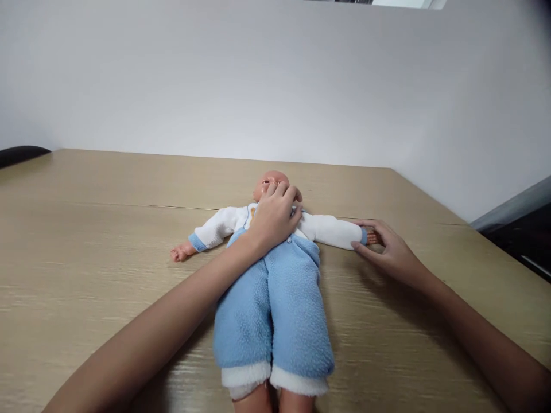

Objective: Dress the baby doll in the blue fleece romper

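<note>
A baby doll (297, 298) lies on its back on the table, head away from me, dressed in blue fleece overalls and a white long-sleeved top with blue cuffs. Across its upper chest and chin rests my left hand (278, 217), fingers bent over the neck and shoulder; its fingertips are partly hidden. My right hand (385, 246) has its thumb and fingers around the cuff end of the outstretched white sleeve (333, 230) on the right. The doll's small fingers stick out of that cuff. Its other arm (210, 231) lies out to the left, untouched.
The light wooden table (107, 275) has a seam running across it. Behind stands a pale wall (241, 80). A dark rounded object (23, 154) shows at the far left edge, and dark items (520, 235) lie beyond the table's right edge.
</note>
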A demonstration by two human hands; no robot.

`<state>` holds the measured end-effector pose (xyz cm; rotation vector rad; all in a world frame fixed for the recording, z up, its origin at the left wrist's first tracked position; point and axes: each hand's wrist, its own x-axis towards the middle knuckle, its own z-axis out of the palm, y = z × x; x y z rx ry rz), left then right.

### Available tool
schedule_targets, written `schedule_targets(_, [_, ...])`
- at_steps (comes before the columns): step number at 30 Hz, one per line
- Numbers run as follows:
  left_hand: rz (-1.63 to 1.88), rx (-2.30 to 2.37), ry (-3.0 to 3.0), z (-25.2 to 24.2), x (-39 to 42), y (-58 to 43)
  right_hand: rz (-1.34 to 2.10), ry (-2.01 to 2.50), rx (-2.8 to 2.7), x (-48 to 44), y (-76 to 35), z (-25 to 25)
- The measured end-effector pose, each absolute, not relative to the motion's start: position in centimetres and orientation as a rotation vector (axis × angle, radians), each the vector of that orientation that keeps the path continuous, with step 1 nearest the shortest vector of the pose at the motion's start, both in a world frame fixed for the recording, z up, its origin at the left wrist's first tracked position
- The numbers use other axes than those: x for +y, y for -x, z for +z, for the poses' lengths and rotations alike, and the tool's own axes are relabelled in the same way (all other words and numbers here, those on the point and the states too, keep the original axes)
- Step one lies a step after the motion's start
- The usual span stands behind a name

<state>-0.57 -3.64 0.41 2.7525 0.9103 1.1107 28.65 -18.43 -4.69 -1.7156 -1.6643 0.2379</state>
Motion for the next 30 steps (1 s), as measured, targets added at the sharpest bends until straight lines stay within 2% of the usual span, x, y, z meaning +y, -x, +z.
schedule_targets(5, [1.224, 0.758, -2.679, 1.7, -5.6, 2.9, -0.221, 1.649, -1.823, -18.5, -27.5, -4.1])
schedule_targets(7, [1.255, 0.76, -2.624, 1.3, -6.6, 4.7, -0.284, 1.576, -1.8, -18.9, -26.3, -3.8])
schedule_targets(9, [1.266, 0.806, -2.575, 0.3, -7.4, 6.9, -0.151, 1.49, -1.779, -19.3, -24.3, -3.6])
schedule_targets(13, [1.292, 0.964, -2.481, -2.6, -7.6, 11.5, 0.518, 1.383, -1.763, -19.5, -19.6, -3.5])
schedule_targets(15, [1.216, 1.032, -2.381, -3.7, -7.3, 13.1, 0.738, 1.38, -1.753, -18.9, -18.1, -3.1])
schedule_targets(19, [0.959, 1.079, -2.302, -4.1, -6.8, 14.4, 0.775, 1.425, -1.821, -16.6, -18.1, -1.7])
schedule_targets(23, [0.854, 1.073, -2.225, -3.5, -6.7, 14.5, 0.853, 1.362, -1.785, -14.8, -18.7, -1.6])
schedule_targets(26, [0.821, 1.048, -2.056, -3.6, -6.6, 14.7, 0.775, 1.349, -1.689, -14.7, -18.5, -3.0])
schedule_targets(30, [0.897, 1.026, -1.941, -4.4, -5.9, 14.9, 0.31, 1.522, -1.821, -15.5, -18.6, -3.6])
